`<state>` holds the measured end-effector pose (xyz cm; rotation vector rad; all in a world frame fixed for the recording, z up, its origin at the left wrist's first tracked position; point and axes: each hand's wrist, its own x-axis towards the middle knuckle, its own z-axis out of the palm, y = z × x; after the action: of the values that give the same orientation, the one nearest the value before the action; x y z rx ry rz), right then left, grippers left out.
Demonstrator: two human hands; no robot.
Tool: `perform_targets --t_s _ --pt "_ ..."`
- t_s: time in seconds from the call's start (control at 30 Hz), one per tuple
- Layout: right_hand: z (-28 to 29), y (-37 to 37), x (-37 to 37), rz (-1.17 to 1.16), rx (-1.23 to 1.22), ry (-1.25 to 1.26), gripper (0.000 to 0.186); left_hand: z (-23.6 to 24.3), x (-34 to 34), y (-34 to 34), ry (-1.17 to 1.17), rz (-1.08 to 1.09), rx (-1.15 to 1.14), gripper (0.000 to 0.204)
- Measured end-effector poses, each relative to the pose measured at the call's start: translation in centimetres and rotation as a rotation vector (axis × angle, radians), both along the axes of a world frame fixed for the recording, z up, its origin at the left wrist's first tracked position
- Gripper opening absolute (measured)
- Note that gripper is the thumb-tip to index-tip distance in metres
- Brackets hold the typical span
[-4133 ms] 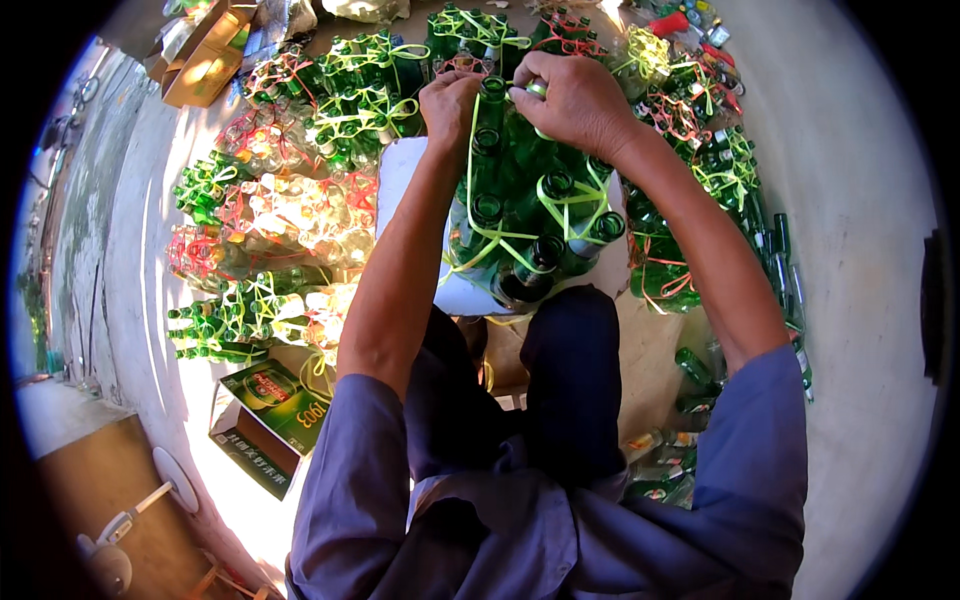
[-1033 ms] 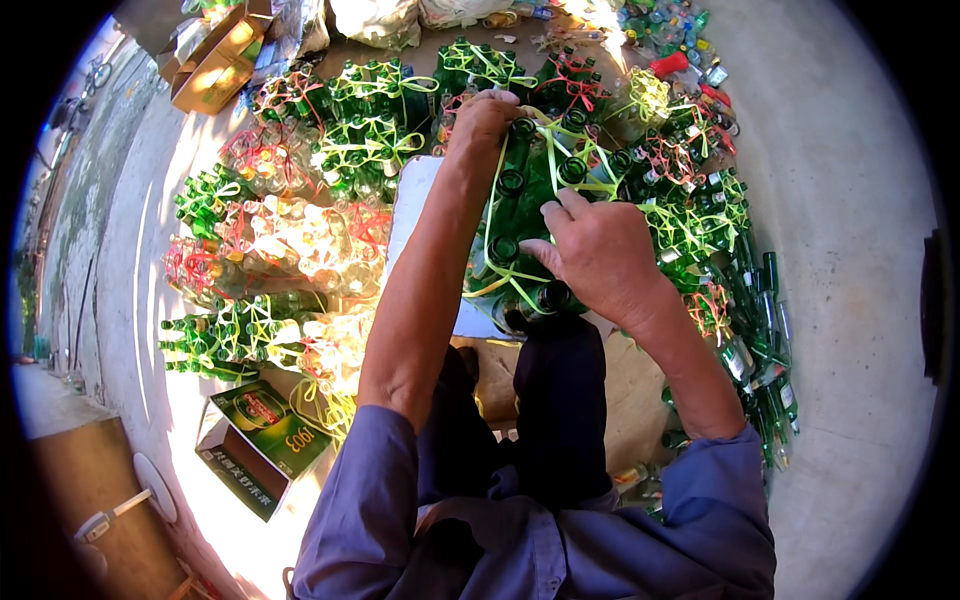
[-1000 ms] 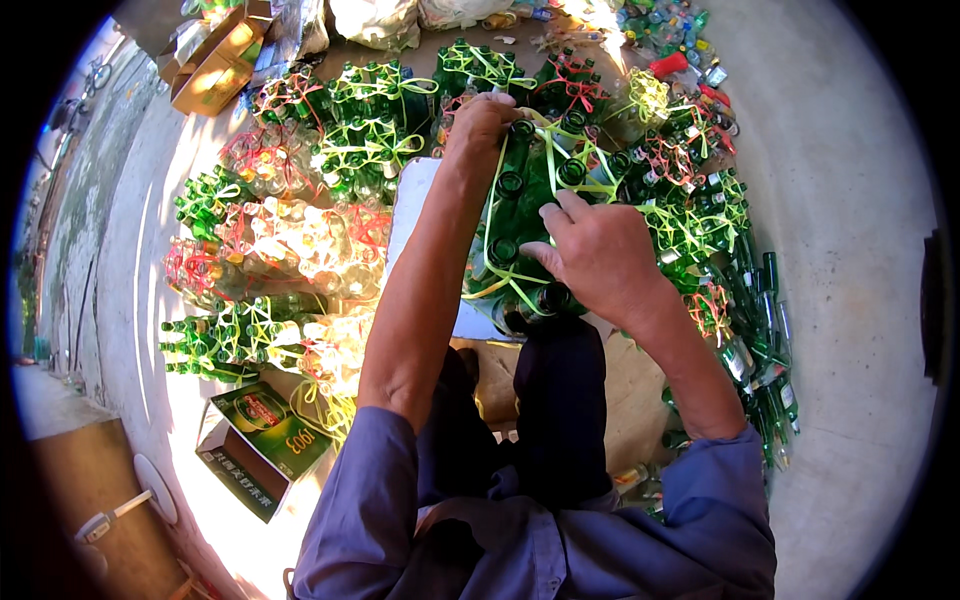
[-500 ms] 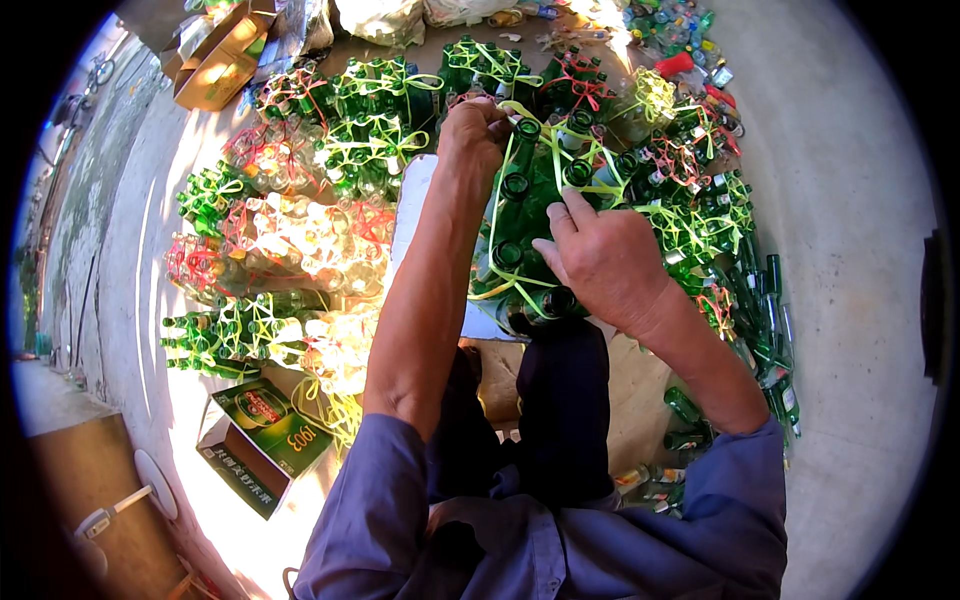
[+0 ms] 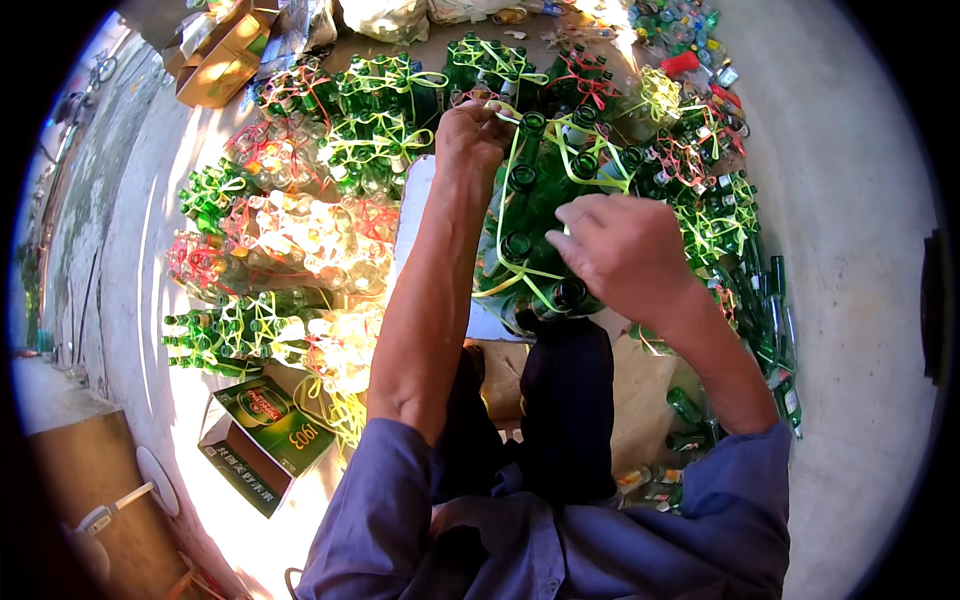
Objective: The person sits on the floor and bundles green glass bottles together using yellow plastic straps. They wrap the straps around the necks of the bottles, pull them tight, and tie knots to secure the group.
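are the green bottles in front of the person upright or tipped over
Upright: the green bottles show their round mouths facing up toward the camera, with a yellow strap running along their necks.

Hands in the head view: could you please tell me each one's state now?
Left hand: closed, pinching a yellow-green strap.
Right hand: half-curled above green bottles; any grip cannot be told.

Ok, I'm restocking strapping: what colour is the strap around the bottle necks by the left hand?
The strap is yellow-green, seen in the head view.

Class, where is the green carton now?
In the head view, the green carton lies at lower left, beside the yellow straps, left of the left sleeve.
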<state>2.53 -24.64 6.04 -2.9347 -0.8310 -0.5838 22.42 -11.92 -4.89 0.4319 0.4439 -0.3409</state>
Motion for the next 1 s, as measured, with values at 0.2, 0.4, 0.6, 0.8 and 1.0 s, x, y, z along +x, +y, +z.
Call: perform_targets --t_s 0.2,0.4,0.6,0.8,1.0 --pt "2.6 -1.7 4.9 -0.028 0.039 -0.112 0.058 -0.3 0.2 0.4 -0.029 0.033 -0.074 0.023" --pt "-1.7 -4.0 8.5 -0.096 0.084 0.169 0.077 -0.6 -0.6 0.1 -0.085 0.007 -0.048 0.018" --pt "-2.1 -3.6 8.7 -0.101 0.101 0.189 0.08 -0.1 -0.5 1.0 -0.154 0.017 -0.017 0.016" --pt "-2.0 -3.4 8.5 -0.125 0.127 0.2 0.077 2.8 -0.2 1.9 -0.56 0.043 0.31 0.015" --pt "-1.5 -3.0 8.1 -0.177 0.15 0.239 0.074 3.3 -1.2 3.2 -0.763 0.025 0.774 0.025"
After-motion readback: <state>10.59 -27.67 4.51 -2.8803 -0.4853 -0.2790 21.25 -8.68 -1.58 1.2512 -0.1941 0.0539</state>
